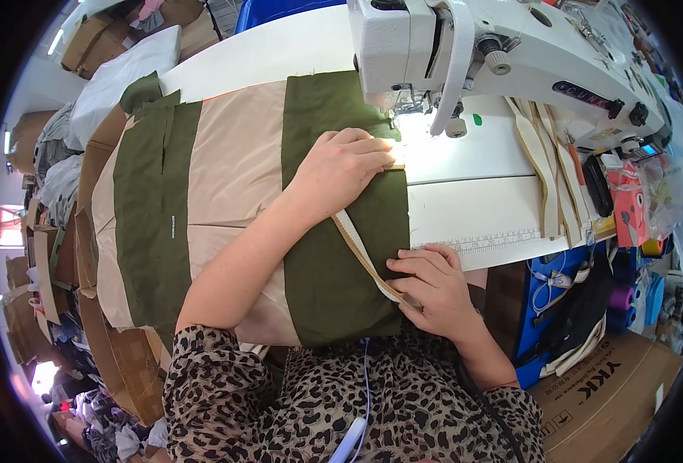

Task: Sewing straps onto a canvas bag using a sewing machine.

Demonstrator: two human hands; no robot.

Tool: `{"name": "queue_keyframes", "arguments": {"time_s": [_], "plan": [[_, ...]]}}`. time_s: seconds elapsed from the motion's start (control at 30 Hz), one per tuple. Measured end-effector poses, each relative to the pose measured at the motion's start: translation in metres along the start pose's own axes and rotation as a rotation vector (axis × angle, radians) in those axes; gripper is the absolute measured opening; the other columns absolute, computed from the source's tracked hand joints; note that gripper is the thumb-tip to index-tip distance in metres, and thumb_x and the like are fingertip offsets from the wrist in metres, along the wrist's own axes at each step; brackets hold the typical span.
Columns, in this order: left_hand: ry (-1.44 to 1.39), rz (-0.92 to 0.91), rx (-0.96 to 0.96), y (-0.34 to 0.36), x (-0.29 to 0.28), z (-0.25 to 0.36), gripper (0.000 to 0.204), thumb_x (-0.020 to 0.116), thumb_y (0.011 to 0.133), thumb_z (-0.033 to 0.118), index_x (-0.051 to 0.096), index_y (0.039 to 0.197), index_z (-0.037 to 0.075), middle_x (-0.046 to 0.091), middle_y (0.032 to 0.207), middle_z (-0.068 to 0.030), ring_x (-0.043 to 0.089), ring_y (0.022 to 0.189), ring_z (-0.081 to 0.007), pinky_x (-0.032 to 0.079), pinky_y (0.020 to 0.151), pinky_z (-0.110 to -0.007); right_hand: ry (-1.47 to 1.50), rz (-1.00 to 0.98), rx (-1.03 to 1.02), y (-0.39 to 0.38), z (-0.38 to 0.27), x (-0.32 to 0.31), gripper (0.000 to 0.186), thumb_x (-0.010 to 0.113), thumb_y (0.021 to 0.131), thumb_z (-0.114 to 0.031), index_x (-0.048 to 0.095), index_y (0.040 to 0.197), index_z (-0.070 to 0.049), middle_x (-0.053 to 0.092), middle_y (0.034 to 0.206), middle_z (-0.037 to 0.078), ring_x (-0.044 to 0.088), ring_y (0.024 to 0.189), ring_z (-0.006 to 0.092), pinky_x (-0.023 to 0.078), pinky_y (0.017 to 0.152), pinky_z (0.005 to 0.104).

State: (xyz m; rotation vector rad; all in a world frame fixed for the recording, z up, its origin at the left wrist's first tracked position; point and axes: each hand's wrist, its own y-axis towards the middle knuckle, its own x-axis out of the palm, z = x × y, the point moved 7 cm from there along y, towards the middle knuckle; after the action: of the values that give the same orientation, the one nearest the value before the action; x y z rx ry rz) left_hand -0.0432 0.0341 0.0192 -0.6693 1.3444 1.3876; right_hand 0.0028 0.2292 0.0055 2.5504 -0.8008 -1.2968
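Note:
A panel of olive and beige striped fabric (235, 139) lies on the white sewing machine's bed (473, 208), under the lit needle area (395, 112). My left hand (345, 166) is closed, fingertips pressing the end of a cream-and-tan webbing strap (349, 232) onto the olive band just before the presser foot. The strap runs out from beneath that hand diagonally down to my right hand (430, 285), which has its thumb and fingers closed on it at the fabric's lower right edge. What lies under the left fingers is partly hidden.
The machine arm (542, 62) overhangs the back right. Loose straps (546, 170), a black case (596, 185) and a pink packet (627, 201) lie right. A blue board (538, 309) and cardboard box (596, 393) are lower right. Cardboard (118, 363) and fabric piles (60, 177) stand left.

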Motion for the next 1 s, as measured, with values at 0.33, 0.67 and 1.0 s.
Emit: {"name": "queue_keyframes", "arguments": {"time_s": [0.33, 0.67, 1.0], "plan": [[0.028, 0.011, -0.013, -0.001, 0.004, -0.001, 0.018, 0.071, 0.089, 0.015, 0.076, 0.106, 0.015, 0.072, 0.120, 0.0030, 0.062, 0.117, -0.0224, 0.049, 0.098, -0.039, -0.018, -0.014, 0.003, 0.000, 0.000, 0.001, 0.023, 0.078, 0.072, -0.012, 0.070, 0.094, -0.012, 0.068, 0.119, 0.001, 0.061, 0.120, 0.0198, 0.042, 0.105, 0.0441], [0.069, -0.001, -0.038, 0.000, 0.002, -0.001, 0.018, 0.071, 0.090, 0.016, 0.075, 0.107, 0.017, 0.071, 0.124, 0.0041, 0.061, 0.121, -0.0239, 0.048, 0.099, -0.042, -0.024, -0.009, 0.002, 0.000, -0.001, 0.000, 0.023, 0.077, 0.073, -0.012, 0.070, 0.094, -0.011, 0.068, 0.119, 0.001, 0.061, 0.120, 0.0203, 0.043, 0.105, 0.0443], [0.056, 0.031, -0.043, 0.006, 0.003, -0.012, 0.016, 0.071, 0.090, 0.017, 0.075, 0.104, 0.012, 0.073, 0.116, 0.0003, 0.063, 0.117, -0.0250, 0.050, 0.094, -0.042, -0.090, -0.101, 0.013, 0.012, 0.005, -0.006, 0.019, 0.076, 0.076, -0.013, 0.069, 0.093, -0.011, 0.068, 0.118, 0.000, 0.061, 0.121, 0.0189, 0.025, 0.117, 0.0609]]}}
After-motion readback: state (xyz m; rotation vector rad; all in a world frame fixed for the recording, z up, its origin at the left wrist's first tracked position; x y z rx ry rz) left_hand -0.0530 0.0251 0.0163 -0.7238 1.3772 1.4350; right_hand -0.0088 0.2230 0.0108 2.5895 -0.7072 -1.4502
